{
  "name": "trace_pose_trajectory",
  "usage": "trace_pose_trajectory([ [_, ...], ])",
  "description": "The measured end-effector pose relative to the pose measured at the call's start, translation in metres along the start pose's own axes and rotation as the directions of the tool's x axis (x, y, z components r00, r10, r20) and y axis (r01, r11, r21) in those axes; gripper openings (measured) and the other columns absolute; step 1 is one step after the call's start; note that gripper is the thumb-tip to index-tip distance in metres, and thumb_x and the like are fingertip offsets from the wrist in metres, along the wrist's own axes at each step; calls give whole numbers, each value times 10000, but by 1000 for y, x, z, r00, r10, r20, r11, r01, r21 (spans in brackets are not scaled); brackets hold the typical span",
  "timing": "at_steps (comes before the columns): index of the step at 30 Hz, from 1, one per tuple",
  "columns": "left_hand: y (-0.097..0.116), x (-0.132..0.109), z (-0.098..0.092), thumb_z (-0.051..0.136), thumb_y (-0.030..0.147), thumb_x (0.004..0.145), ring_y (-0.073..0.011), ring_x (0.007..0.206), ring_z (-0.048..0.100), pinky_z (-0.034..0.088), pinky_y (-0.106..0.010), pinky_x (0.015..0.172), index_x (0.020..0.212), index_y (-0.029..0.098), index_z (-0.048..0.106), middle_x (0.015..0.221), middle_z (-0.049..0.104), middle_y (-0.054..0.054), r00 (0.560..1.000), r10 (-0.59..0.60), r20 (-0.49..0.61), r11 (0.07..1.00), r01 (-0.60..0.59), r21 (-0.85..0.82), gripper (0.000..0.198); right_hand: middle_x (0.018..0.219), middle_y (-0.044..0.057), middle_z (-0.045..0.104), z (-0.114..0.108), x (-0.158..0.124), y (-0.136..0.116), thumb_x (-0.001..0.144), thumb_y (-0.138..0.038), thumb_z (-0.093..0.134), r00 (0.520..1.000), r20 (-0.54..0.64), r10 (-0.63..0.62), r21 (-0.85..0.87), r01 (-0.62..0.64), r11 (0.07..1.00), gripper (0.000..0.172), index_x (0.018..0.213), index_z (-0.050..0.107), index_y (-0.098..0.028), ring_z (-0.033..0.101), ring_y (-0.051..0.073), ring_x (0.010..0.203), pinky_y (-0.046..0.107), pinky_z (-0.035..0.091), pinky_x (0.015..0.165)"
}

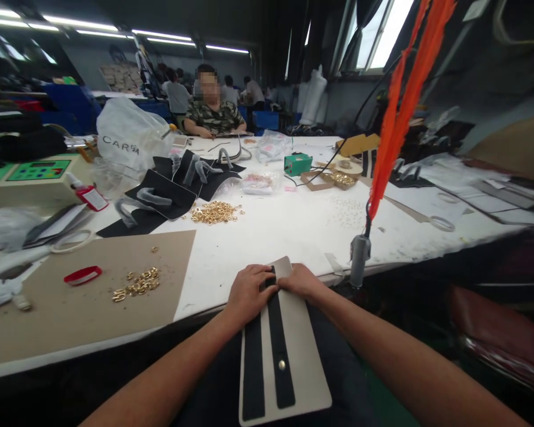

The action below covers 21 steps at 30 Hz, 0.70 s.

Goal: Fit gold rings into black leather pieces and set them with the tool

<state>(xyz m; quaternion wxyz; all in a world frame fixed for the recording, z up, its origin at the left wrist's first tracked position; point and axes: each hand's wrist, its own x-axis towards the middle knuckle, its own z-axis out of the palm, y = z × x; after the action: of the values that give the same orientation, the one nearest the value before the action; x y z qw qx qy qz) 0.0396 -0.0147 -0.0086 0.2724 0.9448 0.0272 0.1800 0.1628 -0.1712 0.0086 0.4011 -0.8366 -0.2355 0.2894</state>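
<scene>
A long beige panel [303, 356] with rounded corners rests over my lap and leans on the table's front edge. Two black strips run along it, and the right-hand black strap [281, 332] carries a gold stud [282, 365] near its lower end. At the panel's top, my left hand [250, 292] is closed, fingers pressed on the upper part of the strap. My right hand [300, 281] grips the panel from its right side, fingertips meeting the left ones at the strap. What lies between the fingertips is hidden.
Gold rings [140, 283] lie on a brown board [169, 261] at left, beside a red band [82, 275]. Another gold pile [216, 212] sits farther back near black pieces [162, 193]. An orange cord [389, 124] with a grey cylinder [360, 261] hangs at right. A person [216, 115] sits opposite.
</scene>
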Motion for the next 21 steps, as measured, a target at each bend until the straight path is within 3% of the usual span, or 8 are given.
trace_pose_trajectory([
  [5,-5,7,2,868,258,832,-284,1200,676,524,-493,1075,1072,275,810,1228,785,-31,999,-32,8,998,33,-60,247,879,17,797,-10,-1,3,770,-250,794,998,0,-69,21,69,997,74,837,770,-228,746,260,881,283,517,670],
  [9,-6,10,-5,890,300,813,-286,1186,667,495,-501,1050,1030,297,811,1202,790,-7,998,-39,47,999,40,-35,231,776,30,766,-36,9,26,891,-383,729,990,-139,29,49,-22,999,248,1054,719,-197,727,222,653,281,514,547],
  [13,-10,12,-7,893,336,810,-309,1210,648,447,-536,1026,1023,323,800,1227,779,3,996,-55,74,998,56,-9,232,865,41,753,-79,37,57,956,-365,638,907,-408,107,7,-114,993,276,1154,677,-176,713,179,657,259,503,555],
  [18,-18,11,-3,897,338,808,-317,1229,634,421,-534,1027,1045,325,792,1254,769,-7,996,-55,71,998,57,-29,259,981,51,750,-127,88,76,935,-284,653,775,-631,43,-141,-169,975,268,1181,711,-196,706,233,1001,318,531,882],
  [21,-19,11,-2,900,329,806,-318,1227,632,421,-532,1022,1051,332,788,1256,768,-3,997,-54,61,998,57,-37,269,1014,57,751,-145,119,79,963,-267,648,731,-681,44,-177,-223,959,269,1211,717,-192,692,236,1030,365,506,976],
])
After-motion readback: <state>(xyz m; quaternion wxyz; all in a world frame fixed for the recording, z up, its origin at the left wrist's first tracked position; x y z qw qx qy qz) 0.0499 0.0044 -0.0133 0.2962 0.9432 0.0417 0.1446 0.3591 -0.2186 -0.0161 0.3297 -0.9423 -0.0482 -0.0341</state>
